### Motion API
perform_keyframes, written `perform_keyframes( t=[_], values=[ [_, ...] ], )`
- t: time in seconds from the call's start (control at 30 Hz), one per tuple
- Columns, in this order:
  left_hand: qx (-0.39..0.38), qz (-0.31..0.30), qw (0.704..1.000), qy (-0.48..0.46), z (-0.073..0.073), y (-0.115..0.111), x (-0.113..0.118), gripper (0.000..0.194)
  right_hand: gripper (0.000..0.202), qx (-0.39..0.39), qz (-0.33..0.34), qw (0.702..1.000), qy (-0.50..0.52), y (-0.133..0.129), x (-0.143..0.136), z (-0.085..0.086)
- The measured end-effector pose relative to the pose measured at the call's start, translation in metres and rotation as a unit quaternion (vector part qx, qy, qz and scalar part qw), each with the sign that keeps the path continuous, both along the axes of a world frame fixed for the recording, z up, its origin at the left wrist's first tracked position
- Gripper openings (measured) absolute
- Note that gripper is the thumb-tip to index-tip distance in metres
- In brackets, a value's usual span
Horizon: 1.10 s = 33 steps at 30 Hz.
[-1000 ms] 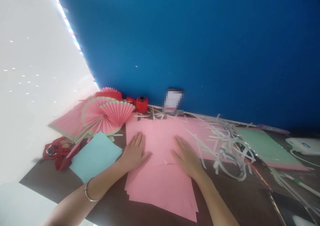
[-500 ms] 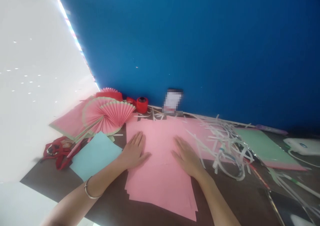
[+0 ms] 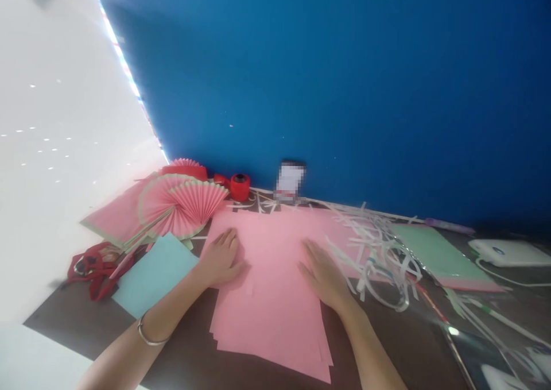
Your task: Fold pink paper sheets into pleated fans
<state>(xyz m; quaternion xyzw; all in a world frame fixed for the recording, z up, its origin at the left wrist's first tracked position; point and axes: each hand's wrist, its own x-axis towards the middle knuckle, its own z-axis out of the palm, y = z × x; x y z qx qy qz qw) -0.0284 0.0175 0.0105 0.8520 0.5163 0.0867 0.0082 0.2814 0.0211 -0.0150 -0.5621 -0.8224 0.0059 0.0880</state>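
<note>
Where pink paper lies | table dark brown | wall behind blue

One left hand, one right hand, one bangle, one red cylinder, several pink sheets, many white strips

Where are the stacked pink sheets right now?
In the head view, the pink sheets lie low-centre on the dark table, with the left hand and right hand at their side edges.
</note>
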Motion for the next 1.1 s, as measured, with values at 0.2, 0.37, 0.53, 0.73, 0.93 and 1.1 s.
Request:
perform_keyframes(
  t=[0.2, 0.37, 0.53, 0.73, 0.93, 1.1],
  values=[
    [0.046, 0.06, 0.997, -0.025, 0.002, 0.003, 0.005, 0.049, 0.053, 0.007, -0.011, 1.0, 0.012, -0.01, -0.017, 0.006],
    [0.027, 0.044, 0.993, -0.108, 0.017, -0.003, 0.014, 0.025, 0.05, 0.011, -0.015, 1.0, 0.025, -0.015, -0.028, 0.016],
    [-0.132, 0.054, 0.933, -0.33, 0.018, -0.011, 0.023, 0.029, 0.047, 0.034, -0.017, 0.998, 0.044, -0.017, -0.036, 0.024],
    [-0.366, 0.095, 0.702, -0.604, 0.031, -0.016, 0.032, 0.052, 0.035, 0.107, -0.043, 0.989, 0.093, -0.021, -0.048, 0.026],
    [-0.441, 0.14, 0.581, -0.669, 0.041, -0.015, 0.037, 0.062, 0.03, 0.15, 0.032, 0.981, 0.116, -0.035, -0.068, 0.034],
    [-0.412, 0.177, 0.651, -0.613, 0.034, -0.011, 0.031, 0.06, 0.034, 0.098, 0.093, 0.977, 0.162, -0.042, -0.075, 0.041]
  ],
)
